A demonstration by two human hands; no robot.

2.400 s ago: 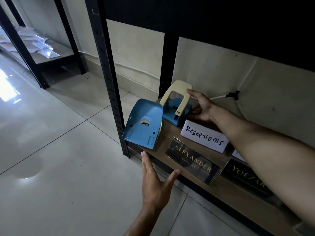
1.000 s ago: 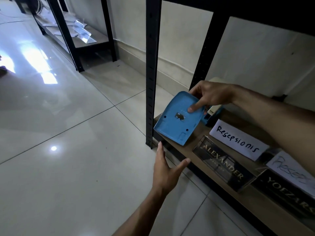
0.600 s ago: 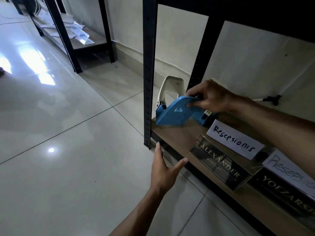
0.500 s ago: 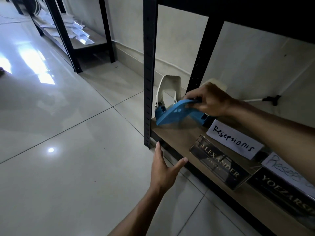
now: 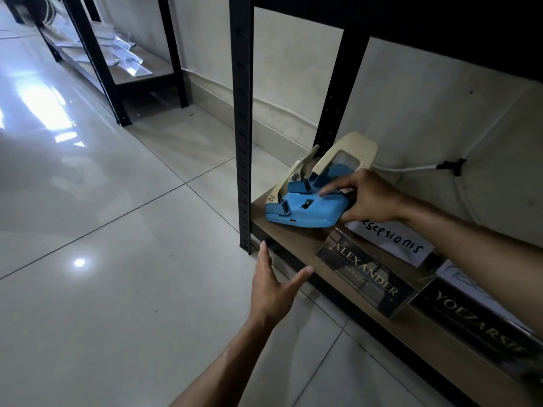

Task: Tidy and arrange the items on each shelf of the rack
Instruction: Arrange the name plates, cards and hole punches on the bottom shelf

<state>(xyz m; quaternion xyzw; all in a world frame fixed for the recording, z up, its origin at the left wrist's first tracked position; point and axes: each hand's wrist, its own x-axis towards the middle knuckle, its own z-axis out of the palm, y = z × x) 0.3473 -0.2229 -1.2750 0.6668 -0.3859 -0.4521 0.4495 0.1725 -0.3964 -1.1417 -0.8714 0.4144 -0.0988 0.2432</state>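
Observation:
A blue hole punch (image 5: 305,211) with a cream handle lies flat on its base at the left end of the bottom shelf (image 5: 296,239). My right hand (image 5: 367,196) grips its right edge, thumb below and forefinger stretched over the top. A second blue punch with a cream handle (image 5: 348,155) stands just behind it. My left hand (image 5: 274,286) rests with straight fingers against the shelf's black front rail, holding nothing. To the right stand an acrylic sign reading ALEXANDER (image 5: 367,279), a white card reading Resepsionis (image 5: 393,240) and a sign reading YOEZARSIF (image 5: 476,321).
The rack's black front post (image 5: 242,121) rises just left of the punches, a rear post (image 5: 340,95) behind them. A white cable (image 5: 411,168) runs along the wall. A second rack (image 5: 129,69) with clear sleeves stands far left on the glossy tiled floor (image 5: 117,230).
My right hand tipped the front blue punch from standing on edge, underside outward, down flat onto its base. My left hand stayed at the shelf rail.

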